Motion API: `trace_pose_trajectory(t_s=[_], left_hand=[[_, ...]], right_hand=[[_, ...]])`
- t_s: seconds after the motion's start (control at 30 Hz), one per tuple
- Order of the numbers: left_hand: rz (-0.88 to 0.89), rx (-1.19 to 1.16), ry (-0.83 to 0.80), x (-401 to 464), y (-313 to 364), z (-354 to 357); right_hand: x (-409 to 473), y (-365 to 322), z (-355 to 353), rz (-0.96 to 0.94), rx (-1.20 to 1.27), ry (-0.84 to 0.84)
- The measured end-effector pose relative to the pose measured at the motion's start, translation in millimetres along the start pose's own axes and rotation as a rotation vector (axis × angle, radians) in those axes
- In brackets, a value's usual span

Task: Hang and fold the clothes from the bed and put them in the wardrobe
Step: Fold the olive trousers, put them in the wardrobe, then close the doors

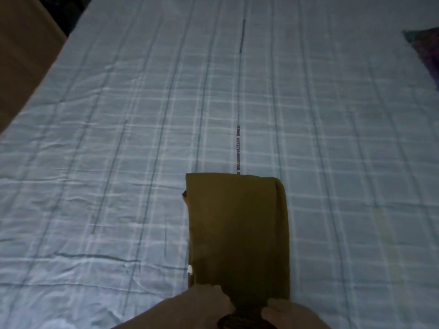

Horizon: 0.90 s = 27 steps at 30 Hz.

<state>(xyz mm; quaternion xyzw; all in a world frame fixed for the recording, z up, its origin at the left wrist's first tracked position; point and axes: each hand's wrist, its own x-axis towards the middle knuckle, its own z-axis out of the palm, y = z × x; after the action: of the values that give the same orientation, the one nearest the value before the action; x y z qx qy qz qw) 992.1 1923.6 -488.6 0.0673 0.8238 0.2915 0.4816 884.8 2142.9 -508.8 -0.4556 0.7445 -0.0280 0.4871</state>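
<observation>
A home bedroom: a bed [118,162] under a pale checked sheet.

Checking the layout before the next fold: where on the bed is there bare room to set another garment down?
The sheet lies bare left of the folded mustard garment and beyond its far edge. Right of it is bare up to the purple fabric at the far right corner. The near edge is crowded: both hands hold the garment.

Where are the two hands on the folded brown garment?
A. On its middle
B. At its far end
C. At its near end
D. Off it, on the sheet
C: the left hand and right hand both rest on the near end of the garment, closest to the camera.
</observation>
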Motion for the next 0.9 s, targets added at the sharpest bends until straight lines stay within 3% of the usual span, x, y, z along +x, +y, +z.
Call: trace_pose_trajectory(t_s=[0.07, 0.1, 0.4, 0.53, 0.63, 0.73, 0.8, 0.9], left_hand=[[-0.005, -0.05, -0.002, -2, -4, -12], [-0.008, -0.063, 0.012, -4, -6, -21], [-0.143, -0.25, 0.266, 9, -65, -152], [-0.174, -0.248, 0.35, 37, -95, -185], [-0.226, -0.028, 0.428, 55, -112, -194], [-0.275, 0.181, 0.472, 68, -126, -195], [-0.275, 0.165, 0.531, 77, -133, -195], [-0.249, 0.052, 0.546, 86, -141, -201]], right_hand=[[12, -10, -24, -0.091, -0.035, 0.08], [13, -9, -45, -0.119, 0.061, 0.068], [89, 1, -182, -0.049, 0.214, 0.184], [133, 14, -212, 0.005, 0.141, 0.172], [154, 17, -223, 0.04, 0.05, 0.19], [171, 20, -224, 0.069, -0.206, 0.251], [183, 22, -222, 0.085, -0.31, 0.26], [196, 25, -222, 0.11, -0.247, 0.21]])
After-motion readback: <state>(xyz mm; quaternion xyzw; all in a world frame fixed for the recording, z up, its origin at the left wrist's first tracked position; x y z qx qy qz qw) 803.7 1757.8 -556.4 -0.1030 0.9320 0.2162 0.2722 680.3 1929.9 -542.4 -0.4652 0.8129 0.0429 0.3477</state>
